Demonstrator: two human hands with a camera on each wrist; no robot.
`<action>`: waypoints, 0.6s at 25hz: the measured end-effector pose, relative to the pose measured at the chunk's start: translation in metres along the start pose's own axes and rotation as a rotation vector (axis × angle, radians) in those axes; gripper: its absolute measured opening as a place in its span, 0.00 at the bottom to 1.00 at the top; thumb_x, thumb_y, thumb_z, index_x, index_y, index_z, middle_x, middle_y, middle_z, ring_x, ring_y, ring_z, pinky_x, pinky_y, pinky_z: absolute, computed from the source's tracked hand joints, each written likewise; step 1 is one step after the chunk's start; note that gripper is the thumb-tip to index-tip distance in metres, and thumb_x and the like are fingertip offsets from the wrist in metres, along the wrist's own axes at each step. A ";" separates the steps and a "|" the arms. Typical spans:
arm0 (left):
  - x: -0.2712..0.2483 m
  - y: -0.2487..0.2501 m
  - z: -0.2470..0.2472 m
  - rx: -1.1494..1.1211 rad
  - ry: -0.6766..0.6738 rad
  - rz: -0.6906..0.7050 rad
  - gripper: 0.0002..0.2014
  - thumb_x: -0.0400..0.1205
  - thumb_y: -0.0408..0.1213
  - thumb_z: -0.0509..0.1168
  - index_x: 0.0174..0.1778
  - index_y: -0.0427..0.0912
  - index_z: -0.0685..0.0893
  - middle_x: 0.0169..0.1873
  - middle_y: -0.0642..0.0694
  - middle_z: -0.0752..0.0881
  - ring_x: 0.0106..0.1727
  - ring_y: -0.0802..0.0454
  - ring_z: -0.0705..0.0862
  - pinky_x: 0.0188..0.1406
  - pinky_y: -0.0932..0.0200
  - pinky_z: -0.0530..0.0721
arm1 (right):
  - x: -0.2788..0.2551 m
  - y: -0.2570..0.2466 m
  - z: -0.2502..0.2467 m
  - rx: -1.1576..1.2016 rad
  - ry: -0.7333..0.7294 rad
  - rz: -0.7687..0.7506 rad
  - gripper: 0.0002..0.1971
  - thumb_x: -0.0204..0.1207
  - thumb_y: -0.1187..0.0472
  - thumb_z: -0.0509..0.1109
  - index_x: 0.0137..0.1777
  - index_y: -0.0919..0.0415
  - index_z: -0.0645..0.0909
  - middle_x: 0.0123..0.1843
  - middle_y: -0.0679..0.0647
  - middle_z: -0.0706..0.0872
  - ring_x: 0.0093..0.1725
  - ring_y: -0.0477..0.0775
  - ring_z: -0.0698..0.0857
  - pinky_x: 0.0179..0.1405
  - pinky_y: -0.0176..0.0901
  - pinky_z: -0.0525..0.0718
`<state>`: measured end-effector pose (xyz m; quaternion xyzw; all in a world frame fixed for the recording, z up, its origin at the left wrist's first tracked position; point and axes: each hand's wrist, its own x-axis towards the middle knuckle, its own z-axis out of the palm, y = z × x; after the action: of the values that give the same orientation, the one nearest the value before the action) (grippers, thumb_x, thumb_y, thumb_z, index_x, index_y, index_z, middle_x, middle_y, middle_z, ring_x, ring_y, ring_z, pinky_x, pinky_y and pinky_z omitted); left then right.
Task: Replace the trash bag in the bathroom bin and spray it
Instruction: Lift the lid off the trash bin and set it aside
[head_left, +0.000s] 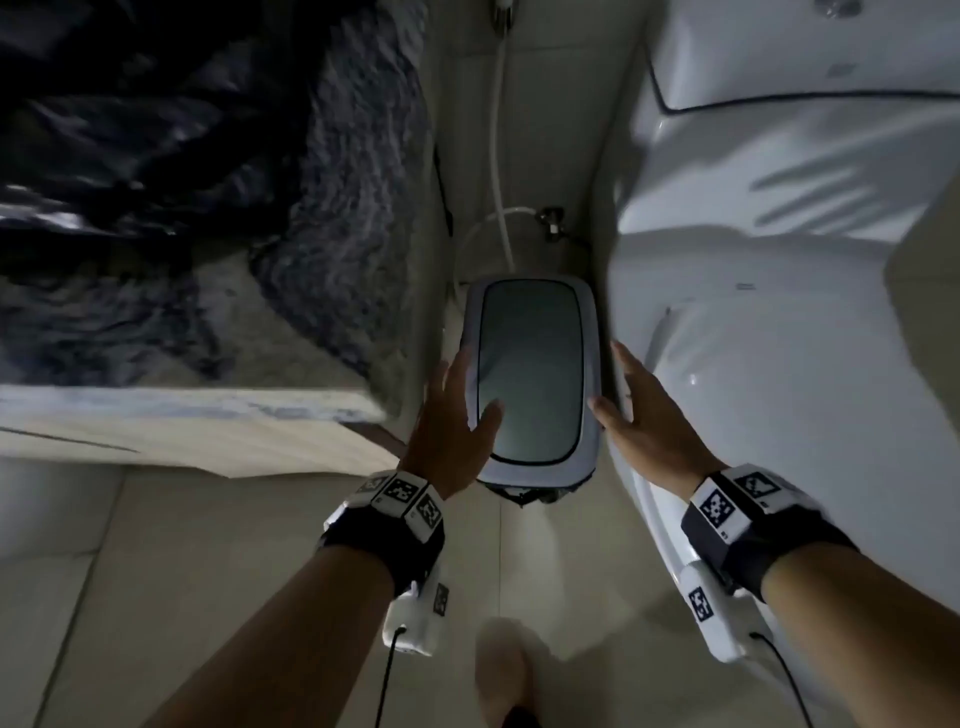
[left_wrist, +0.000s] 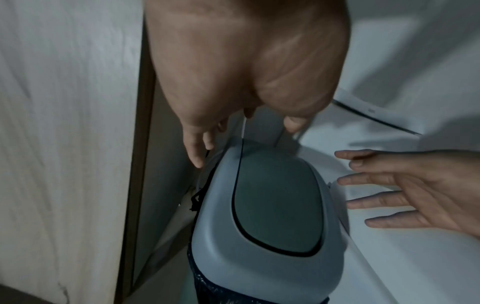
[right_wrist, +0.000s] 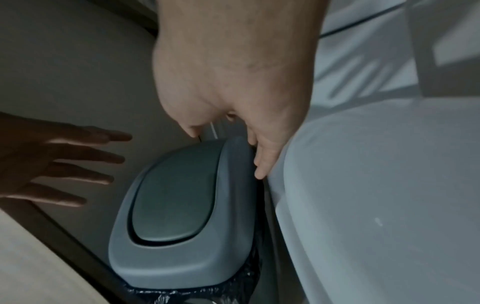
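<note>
A narrow grey bin (head_left: 535, 374) with a darker swing lid (left_wrist: 275, 203) stands on the floor between a cabinet and the toilet. Black trash bag plastic (right_wrist: 197, 294) pokes out under the lid's near edge. My left hand (head_left: 457, 415) hovers at the bin's left side, fingers straight, thumb over the lid. My right hand (head_left: 639, 410) reaches along the bin's right side beside the toilet, fingers spread and straight. Neither hand holds anything. In the wrist views both hands (left_wrist: 405, 191) (right_wrist: 59, 164) flank the lid (right_wrist: 176, 201) with small gaps.
A white toilet (head_left: 779, 312) fills the right side, very close to the bin. A pale wood cabinet (head_left: 208, 431) with a dark marbled top (head_left: 208, 182) stands at the left. A white hose (head_left: 496, 156) and a valve (head_left: 551, 221) sit on the wall behind the bin.
</note>
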<state>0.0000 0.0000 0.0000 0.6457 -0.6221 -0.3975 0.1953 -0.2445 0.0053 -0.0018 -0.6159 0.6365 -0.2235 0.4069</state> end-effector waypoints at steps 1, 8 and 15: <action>0.009 -0.003 0.007 -0.035 0.013 -0.002 0.37 0.86 0.51 0.61 0.87 0.58 0.48 0.86 0.45 0.55 0.86 0.45 0.58 0.82 0.38 0.64 | 0.009 0.007 0.006 0.044 0.009 -0.025 0.39 0.84 0.43 0.61 0.88 0.47 0.45 0.88 0.45 0.55 0.86 0.46 0.56 0.84 0.53 0.60; 0.018 -0.021 0.037 0.008 -0.074 -0.065 0.39 0.86 0.53 0.59 0.86 0.61 0.41 0.88 0.48 0.47 0.87 0.44 0.55 0.82 0.40 0.64 | 0.022 0.021 0.037 0.060 -0.102 0.043 0.37 0.87 0.48 0.57 0.87 0.41 0.37 0.88 0.38 0.43 0.86 0.41 0.47 0.83 0.44 0.51; -0.016 -0.030 0.050 0.009 -0.016 -0.073 0.39 0.86 0.54 0.58 0.86 0.61 0.39 0.88 0.53 0.43 0.88 0.50 0.45 0.81 0.44 0.58 | -0.007 0.027 0.049 0.092 -0.063 0.022 0.38 0.87 0.57 0.59 0.88 0.49 0.39 0.89 0.42 0.44 0.87 0.45 0.48 0.81 0.42 0.52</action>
<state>-0.0171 0.0323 -0.0486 0.6656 -0.6016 -0.4064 0.1729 -0.2225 0.0262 -0.0490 -0.5960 0.6192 -0.2285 0.4573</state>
